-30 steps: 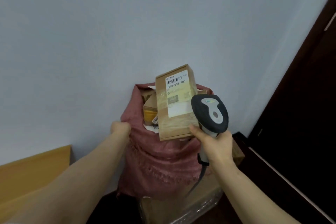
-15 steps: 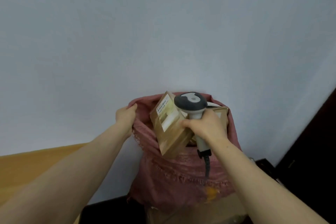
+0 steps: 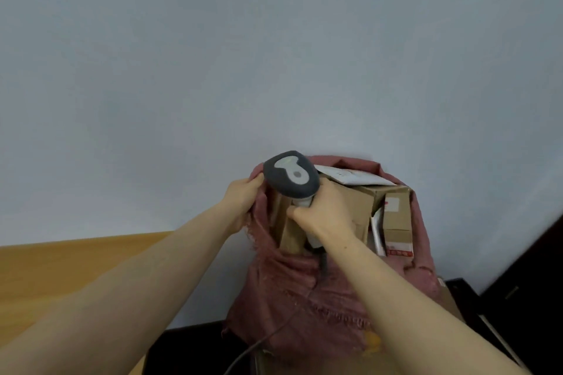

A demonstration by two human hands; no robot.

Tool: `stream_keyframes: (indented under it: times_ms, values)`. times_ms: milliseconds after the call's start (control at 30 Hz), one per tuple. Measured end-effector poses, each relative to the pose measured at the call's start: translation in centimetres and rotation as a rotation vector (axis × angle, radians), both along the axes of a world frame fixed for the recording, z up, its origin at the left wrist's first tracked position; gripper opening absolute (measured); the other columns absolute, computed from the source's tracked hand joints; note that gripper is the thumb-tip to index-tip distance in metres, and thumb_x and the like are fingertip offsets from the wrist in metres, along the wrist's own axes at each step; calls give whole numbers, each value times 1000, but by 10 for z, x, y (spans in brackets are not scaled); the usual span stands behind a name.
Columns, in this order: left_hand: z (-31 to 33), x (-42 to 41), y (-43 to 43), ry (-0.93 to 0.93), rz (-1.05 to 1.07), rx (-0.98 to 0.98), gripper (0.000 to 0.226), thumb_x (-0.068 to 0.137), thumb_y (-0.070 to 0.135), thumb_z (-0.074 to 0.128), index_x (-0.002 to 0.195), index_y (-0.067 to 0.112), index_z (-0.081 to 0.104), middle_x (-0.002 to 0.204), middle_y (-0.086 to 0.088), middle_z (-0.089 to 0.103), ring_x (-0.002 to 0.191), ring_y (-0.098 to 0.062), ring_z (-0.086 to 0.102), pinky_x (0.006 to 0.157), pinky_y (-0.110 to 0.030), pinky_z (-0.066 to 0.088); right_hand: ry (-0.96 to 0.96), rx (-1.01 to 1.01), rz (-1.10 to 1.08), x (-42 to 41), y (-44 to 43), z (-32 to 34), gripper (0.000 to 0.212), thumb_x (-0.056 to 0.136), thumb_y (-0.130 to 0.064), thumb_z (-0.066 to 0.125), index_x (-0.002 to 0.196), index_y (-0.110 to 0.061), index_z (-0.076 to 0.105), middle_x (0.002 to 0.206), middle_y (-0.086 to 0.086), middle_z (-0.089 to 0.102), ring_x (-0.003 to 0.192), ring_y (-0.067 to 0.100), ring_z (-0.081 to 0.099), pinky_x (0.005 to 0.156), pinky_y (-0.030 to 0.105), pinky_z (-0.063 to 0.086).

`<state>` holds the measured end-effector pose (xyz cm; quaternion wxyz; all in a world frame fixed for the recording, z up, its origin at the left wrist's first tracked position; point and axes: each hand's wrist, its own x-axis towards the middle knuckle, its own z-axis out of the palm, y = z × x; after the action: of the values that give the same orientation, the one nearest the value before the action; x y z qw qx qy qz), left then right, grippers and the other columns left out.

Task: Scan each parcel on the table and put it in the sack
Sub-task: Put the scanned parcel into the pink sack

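Gripping sack rim at nine o'clock with left hand, to hold mouth open. Clutching scanner against parcel in right hand.

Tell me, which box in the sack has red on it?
The small box at the sack's right side: it has a white label with red print and a red strip below. The big box and the left box show only brown.

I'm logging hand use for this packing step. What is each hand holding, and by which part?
The left hand grips the sack by its rim. The right hand grips the scanner by its handle, against a parcel in the sack's mouth.
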<state>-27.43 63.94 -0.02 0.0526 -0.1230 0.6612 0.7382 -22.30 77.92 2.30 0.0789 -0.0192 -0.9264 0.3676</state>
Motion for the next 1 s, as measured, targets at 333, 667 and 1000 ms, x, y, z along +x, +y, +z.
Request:
stream_keyframes:
  times_ms: [333,667,1000]
  values:
    - [-22,-18,-5,-95,-60,76,27,98,32,51,92,9,63,88,-11,68,76,-25,65,73,-39,55,-201,114,-172,-15,18,-41,23,80,-14,58,63,-20,44,68,1,52,64,20,52,48,23,32]
    - [-49,25,-26,-215,-152,-58,27,79,3,73,100,3,55,91,-9,65,73,-15,62,62,-32,57,-82,-332,-329,54,17,-51,19,71,-1,70,59,-6,56,60,11,59,61,25,59,58,38,50]
    - [-75,175,-97,-281,-61,-217,46,88,16,65,127,2,46,101,-11,49,93,-22,54,79,-35,50,-282,-610,-137,197,-26,-84,16,82,-2,72,68,-3,63,55,9,61,48,18,54,51,27,47]
